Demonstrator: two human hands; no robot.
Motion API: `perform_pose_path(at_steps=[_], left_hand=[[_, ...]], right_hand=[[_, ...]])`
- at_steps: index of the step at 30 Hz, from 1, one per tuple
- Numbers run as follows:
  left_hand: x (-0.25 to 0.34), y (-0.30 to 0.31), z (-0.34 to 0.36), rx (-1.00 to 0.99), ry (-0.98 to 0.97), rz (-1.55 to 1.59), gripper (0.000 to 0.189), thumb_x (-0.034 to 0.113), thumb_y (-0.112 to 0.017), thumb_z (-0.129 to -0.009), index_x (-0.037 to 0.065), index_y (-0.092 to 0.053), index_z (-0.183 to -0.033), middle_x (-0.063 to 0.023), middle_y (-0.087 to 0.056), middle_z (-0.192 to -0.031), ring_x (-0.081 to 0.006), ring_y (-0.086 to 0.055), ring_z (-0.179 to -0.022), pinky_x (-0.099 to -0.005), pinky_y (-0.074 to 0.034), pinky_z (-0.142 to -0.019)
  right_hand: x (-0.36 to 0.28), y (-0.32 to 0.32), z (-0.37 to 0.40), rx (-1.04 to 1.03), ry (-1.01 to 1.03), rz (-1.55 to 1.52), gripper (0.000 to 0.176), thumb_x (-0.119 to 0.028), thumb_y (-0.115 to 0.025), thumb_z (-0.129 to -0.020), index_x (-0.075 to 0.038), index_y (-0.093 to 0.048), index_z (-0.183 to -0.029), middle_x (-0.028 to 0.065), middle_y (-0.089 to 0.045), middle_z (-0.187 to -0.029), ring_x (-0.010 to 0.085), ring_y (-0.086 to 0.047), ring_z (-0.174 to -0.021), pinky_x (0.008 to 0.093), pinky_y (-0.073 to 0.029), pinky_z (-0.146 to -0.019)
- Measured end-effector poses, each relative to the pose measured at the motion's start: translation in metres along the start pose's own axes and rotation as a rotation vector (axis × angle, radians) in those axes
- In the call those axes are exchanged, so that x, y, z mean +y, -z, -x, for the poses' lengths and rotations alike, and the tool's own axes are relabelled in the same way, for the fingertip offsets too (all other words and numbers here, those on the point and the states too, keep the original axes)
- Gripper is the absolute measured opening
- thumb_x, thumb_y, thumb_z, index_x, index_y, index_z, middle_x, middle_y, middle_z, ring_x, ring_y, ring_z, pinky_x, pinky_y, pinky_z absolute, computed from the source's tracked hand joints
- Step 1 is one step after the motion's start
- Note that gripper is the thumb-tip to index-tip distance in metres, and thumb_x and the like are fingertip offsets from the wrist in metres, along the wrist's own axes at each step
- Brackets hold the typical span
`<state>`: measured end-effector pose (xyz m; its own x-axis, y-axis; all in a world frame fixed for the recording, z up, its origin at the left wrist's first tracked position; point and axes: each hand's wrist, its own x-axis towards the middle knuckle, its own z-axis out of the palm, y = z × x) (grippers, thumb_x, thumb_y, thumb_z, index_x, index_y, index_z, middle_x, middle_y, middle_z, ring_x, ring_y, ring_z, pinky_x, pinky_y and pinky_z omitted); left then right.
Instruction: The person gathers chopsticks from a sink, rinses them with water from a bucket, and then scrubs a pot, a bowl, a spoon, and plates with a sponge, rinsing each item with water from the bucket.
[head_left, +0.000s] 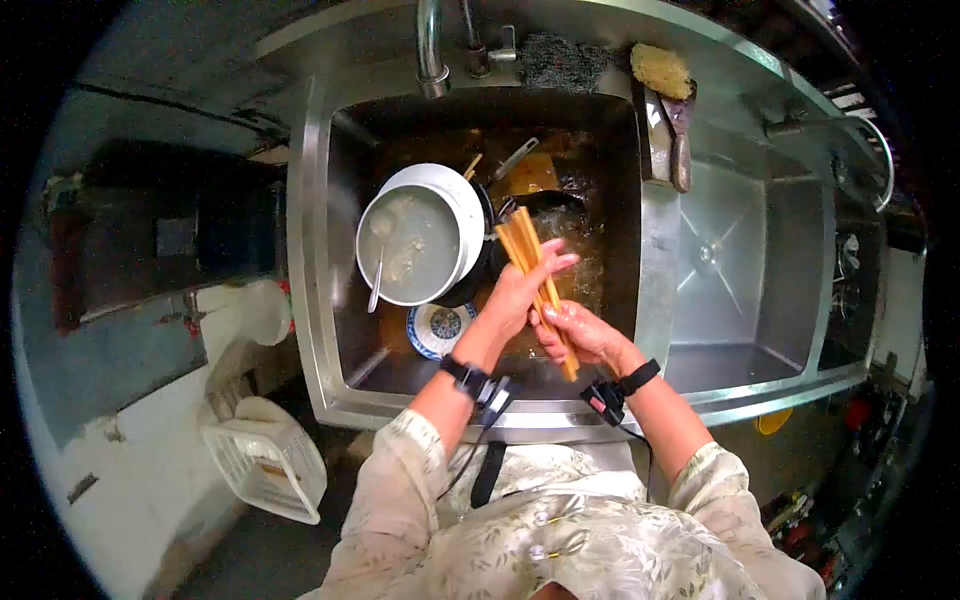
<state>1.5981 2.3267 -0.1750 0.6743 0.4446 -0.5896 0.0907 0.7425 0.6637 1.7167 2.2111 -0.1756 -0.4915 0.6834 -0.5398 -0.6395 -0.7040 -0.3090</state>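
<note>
A bundle of wooden chopsticks (520, 240) is held slantwise over the left sink basin (350, 140). My left hand (518, 292) is closed around its middle, with the upper ends sticking out beyond the fingers. Lower down, my right hand (585, 332) grips the same bundle near its bottom end. To the left of my hands, a white bowl (420, 250) of cloudy water holds a metal spoon (377, 275). A blue-patterned white plate (437, 328) lies below that bowl, partly under water. Dark cookware (550, 205) sits behind the chopsticks, mostly hidden.
The faucet (431, 60) hangs over the basin's back edge. A dark scouring pad (565, 62) and a yellowish sponge (661, 72) rest on the rim. On the right is a second steel basin (715, 300). A white plastic basket (265, 465) stands at lower left.
</note>
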Motion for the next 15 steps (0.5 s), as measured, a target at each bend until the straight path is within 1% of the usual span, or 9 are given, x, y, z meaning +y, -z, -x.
perform_pose_path(at_steps=[1, 2, 3, 5, 7, 11, 13, 14, 15], left_hand=[[0.001, -0.009, -0.007, -0.029, -0.121, 0.074, 0.049, 0.030, -0.055, -0.098, 0.001, -0.039, -0.134, -0.0167, -0.063, -0.120, -0.0157, -0.061, -0.094, -0.0286, -0.049, -0.080], [0.000, -0.016, -0.010, 0.014, -0.137, 0.146, 0.035, 0.029, -0.053, -0.099, 0.004, -0.046, -0.123, -0.0108, -0.067, -0.100, -0.0167, -0.060, -0.075, -0.0301, -0.050, -0.066], [0.001, -0.020, -0.013, 0.024, -0.139, 0.139, 0.035, 0.029, -0.053, -0.099, 0.004, -0.046, -0.123, -0.0108, -0.067, -0.100, -0.0167, -0.060, -0.075, -0.0301, -0.050, -0.066], [0.003, -0.027, -0.021, 0.187, -0.201, 0.337, 0.023, 0.029, -0.051, -0.100, 0.007, -0.048, -0.109, -0.0019, -0.056, -0.075, -0.0140, -0.050, -0.059, -0.0313, -0.046, -0.052], [0.016, -0.011, -0.031, 0.205, -0.201, 0.601, 0.021, 0.029, -0.052, -0.099, 0.012, -0.045, -0.089, 0.0037, -0.036, -0.062, -0.0073, -0.035, -0.049, -0.0238, -0.034, -0.043], [0.035, 0.016, -0.036, 0.360, -0.421, 0.543, 0.031, 0.034, -0.048, -0.101, 0.013, -0.041, -0.080, 0.0032, -0.035, -0.060, -0.0084, -0.033, -0.045, -0.0254, -0.034, -0.041], [0.058, 0.023, -0.018, 0.452, -0.561, 0.488, 0.028, 0.033, -0.048, -0.101, 0.013, -0.043, -0.082, 0.0024, -0.038, -0.063, -0.0091, -0.036, -0.049, -0.0257, -0.037, -0.043], [0.062, 0.033, -0.012, 0.431, -0.586, 0.493, 0.026, 0.033, -0.047, -0.101, 0.012, -0.044, -0.086, 0.0017, -0.040, -0.064, -0.0104, -0.039, -0.051, -0.0268, -0.040, -0.047], [0.065, 0.039, -0.011, 0.404, -0.611, 0.497, 0.024, 0.032, -0.047, -0.102, 0.011, -0.046, -0.089, 0.0010, -0.042, -0.066, -0.0116, -0.042, -0.054, -0.0278, -0.043, -0.051]], right_hand=[[0.005, -0.006, 0.002, -0.002, 0.009, -0.103, 0.028, -0.038, -0.048, -0.101, -0.011, -0.050, -0.102, -0.0013, -0.044, -0.067, 0.0105, -0.038, -0.054, 0.0255, -0.037, -0.050], [0.005, -0.008, 0.004, 0.013, 0.044, -0.077, 0.028, -0.038, -0.047, -0.101, -0.010, -0.050, -0.101, -0.0015, -0.042, -0.066, 0.0106, -0.038, -0.052, 0.0259, -0.036, -0.049], [0.004, -0.008, 0.008, 0.031, 0.080, -0.055, 0.028, -0.037, -0.047, -0.101, -0.010, -0.050, -0.100, -0.0018, -0.041, -0.064, 0.0108, -0.037, -0.051, 0.0263, -0.036, -0.047], [0.000, -0.011, 0.021, 0.032, 0.068, -0.008, 0.027, -0.037, -0.047, -0.101, -0.010, -0.050, -0.100, -0.0024, -0.041, -0.064, 0.0102, -0.036, -0.050, 0.0259, -0.035, -0.047], [0.000, -0.010, 0.035, 0.042, 0.044, 0.025, 0.027, -0.038, -0.047, -0.101, -0.010, -0.050, -0.100, -0.0031, -0.040, -0.064, 0.0096, -0.035, -0.050, 0.0254, -0.034, -0.046], [0.011, 0.007, 0.054, 0.107, 0.072, 0.261, 0.023, -0.034, -0.045, -0.103, -0.011, -0.050, -0.101, -0.0057, -0.040, -0.065, 0.0072, -0.037, -0.050, 0.0235, -0.035, -0.047], [0.028, 0.026, 0.055, 0.231, 0.291, 0.672, 0.019, -0.027, -0.044, -0.102, -0.009, -0.049, -0.100, -0.0043, -0.044, -0.063, 0.0079, -0.040, -0.051, 0.0257, -0.037, -0.047], [0.027, 0.032, 0.059, 0.303, 0.235, 0.849, 0.023, -0.023, -0.045, -0.101, -0.006, -0.050, -0.115, 0.0087, -0.062, -0.085, 0.0168, -0.058, -0.067, 0.0309, -0.049, -0.061], [0.030, 0.034, 0.056, 0.300, 0.233, 0.847, 0.023, -0.023, -0.045, -0.101, -0.006, -0.050, -0.115, 0.0087, -0.062, -0.085, 0.0168, -0.058, -0.067, 0.0309, -0.049, -0.061]])
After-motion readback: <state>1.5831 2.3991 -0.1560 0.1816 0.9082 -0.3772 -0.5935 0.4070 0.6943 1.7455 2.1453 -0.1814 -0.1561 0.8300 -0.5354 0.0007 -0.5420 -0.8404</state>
